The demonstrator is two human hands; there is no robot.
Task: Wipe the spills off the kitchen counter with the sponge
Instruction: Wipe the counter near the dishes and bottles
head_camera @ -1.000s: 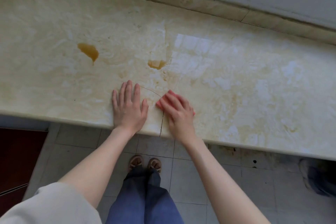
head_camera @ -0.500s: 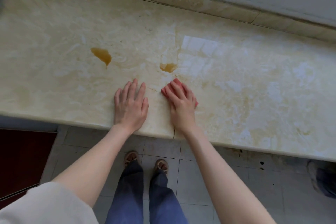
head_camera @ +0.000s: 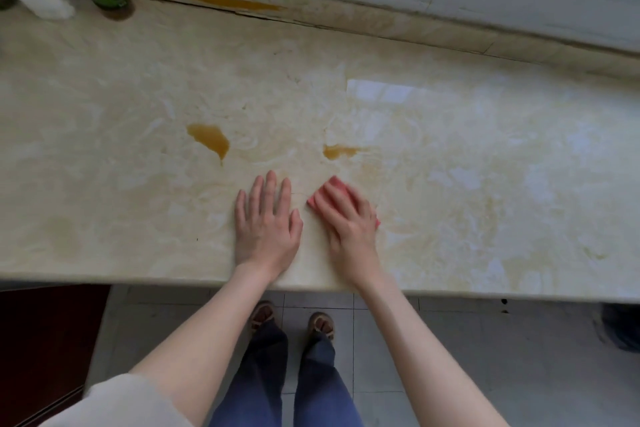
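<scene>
We press the pink sponge (head_camera: 333,185) to the counter (head_camera: 485,184) under our right hand (head_camera: 348,218), fingers fairly straight. It is nearer the smaller spill (head_camera: 337,151) than a second ago, not touching. Our left hand (head_camera: 266,222) stays flat, holding nothing. The larger spill (head_camera: 209,140) is unchanged.

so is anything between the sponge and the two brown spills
Nothing visible blocks the nearer spill: only bare counter lies between it and the sponge under the right hand. Toward the farther spill, the fingers of the left hand lie close to the straight path.
</scene>
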